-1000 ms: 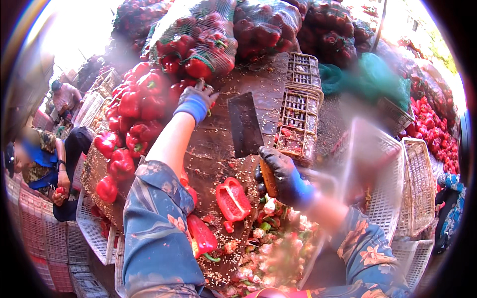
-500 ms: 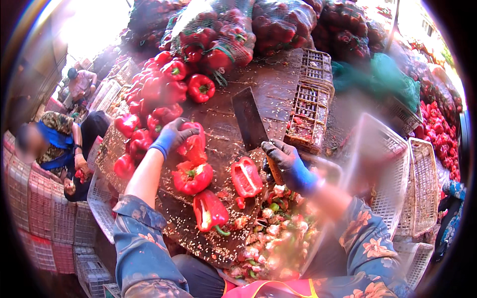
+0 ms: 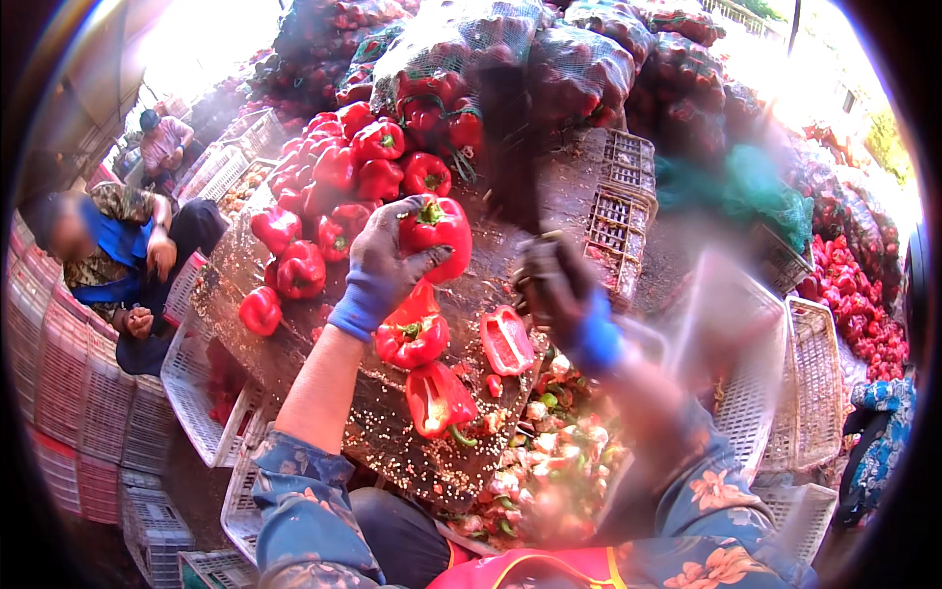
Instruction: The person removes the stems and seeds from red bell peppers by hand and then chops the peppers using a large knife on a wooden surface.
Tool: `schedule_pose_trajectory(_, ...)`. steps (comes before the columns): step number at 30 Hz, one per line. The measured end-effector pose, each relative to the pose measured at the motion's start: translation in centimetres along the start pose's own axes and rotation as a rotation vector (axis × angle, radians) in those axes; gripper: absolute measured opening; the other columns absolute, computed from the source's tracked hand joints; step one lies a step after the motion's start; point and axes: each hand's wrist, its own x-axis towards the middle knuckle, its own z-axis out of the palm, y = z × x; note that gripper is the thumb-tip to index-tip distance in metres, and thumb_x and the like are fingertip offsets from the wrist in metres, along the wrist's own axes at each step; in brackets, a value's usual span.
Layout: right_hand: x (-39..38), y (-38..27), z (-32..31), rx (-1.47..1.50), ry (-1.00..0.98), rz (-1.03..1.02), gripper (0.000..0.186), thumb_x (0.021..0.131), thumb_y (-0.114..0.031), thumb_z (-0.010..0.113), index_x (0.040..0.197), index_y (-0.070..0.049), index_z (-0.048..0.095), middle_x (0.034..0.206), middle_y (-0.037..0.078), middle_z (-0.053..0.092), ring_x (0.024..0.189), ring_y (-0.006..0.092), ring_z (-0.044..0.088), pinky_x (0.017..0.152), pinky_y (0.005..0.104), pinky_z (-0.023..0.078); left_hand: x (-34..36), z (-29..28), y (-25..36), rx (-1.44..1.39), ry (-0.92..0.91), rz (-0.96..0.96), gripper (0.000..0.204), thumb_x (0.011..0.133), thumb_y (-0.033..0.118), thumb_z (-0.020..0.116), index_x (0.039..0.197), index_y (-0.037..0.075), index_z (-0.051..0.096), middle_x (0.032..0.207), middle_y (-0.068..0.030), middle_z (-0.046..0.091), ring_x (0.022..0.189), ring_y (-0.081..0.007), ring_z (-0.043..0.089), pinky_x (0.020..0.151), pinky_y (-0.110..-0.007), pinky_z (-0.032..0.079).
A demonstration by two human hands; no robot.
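My left hand [image 3: 381, 270], in a dark glove with a blue cuff, is closed around a whole red bell pepper [image 3: 437, 236] held above the board. My right hand [image 3: 557, 293], gloved the same way and smeared by motion, grips a cleaver [image 3: 508, 147] whose blurred dark blade points up and away. Under the left hand, on the seed-strewn wooden board [image 3: 378, 432], sit a red bell pepper with its green stem up [image 3: 412, 339] and a cut pepper [image 3: 439, 400] with a stem. A pepper half [image 3: 507, 340], cut face up, lies nearer the right hand.
Whole red peppers [image 3: 339, 167] are heaped at the board's far left. Filled mesh sacks [image 3: 456, 59] stand behind. Pepper scraps [image 3: 559, 456] pile up before me. Plastic crates [image 3: 812, 383] flank the right side. Two people [image 3: 128, 245] sit at the left.
My left hand has lifted a whole bell pepper off the board and moved right. My right hand has raised the cleaver. The view has shifted slightly.
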Motion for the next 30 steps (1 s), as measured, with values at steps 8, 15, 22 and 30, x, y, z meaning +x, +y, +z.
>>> schedule_pose_trajectory(8, -4.3, 6.4, -2.4, 0.095, -0.186, 0.639, 0.035, 0.101, -0.043, 0.061, 0.117, -0.011, 0.064, 0.077, -0.001, 0.058, 0.059, 0.0122, 0.059, 0.047, 0.0290, 0.048, -6.7, -1.0, 0.5, -0.376, 0.082, -0.266, 0.065, 0.079, 0.012, 0.089, 0.133, 0.002, 0.054, 0.131, -0.0090, 0.061, 0.118, -0.0159, 0.059, 0.103, -0.033, 0.050)
schedule_pose_trajectory(15, -4.3, 5.4, -1.6, -0.013, -0.177, 0.693, 0.029, 0.101, -0.039, 0.062, 0.100, -0.010, 0.062, 0.070, -0.003, 0.055, 0.056, 0.0080, 0.050, 0.049, 0.0257, 0.039, -2.3, -4.3, -10.4, 0.444, 0.023, -0.359, 0.061, 0.088, 0.040, 0.078, 0.133, 0.002, 0.061, 0.131, -0.0243, 0.061, 0.121, -0.0367, 0.061, 0.102, -0.042, 0.051)
schedule_pose_trajectory(22, -3.5, 3.9, -0.6, -0.007, -0.171, 0.741, 0.022, 0.105, -0.026, 0.060, 0.111, -0.005, 0.066, 0.082, -0.008, 0.056, 0.070, 0.0030, 0.045, 0.059, 0.0219, 0.035, 2.7, -0.9, -17.2, 1.117, -0.346, -0.403, 0.084, 0.070, 0.045, 0.084, 0.139, 0.008, 0.052, 0.140, -0.0176, 0.054, 0.131, -0.0379, 0.052, 0.107, -0.048, 0.045)
schedule_pose_trajectory(30, -3.3, 2.3, -1.6, -0.111, -0.149, 0.626, 0.032, 0.105, -0.030, 0.060, 0.125, -0.005, 0.066, 0.081, -0.011, 0.052, 0.071, 0.0012, 0.042, 0.061, 0.0204, 0.034, -0.3, -1.7, -14.6, 0.851, -0.305, -0.307, 0.066, 0.067, 0.037, 0.089, 0.121, 0.011, 0.061, 0.121, -0.0148, 0.064, 0.113, -0.0325, 0.064, 0.097, -0.047, 0.052)
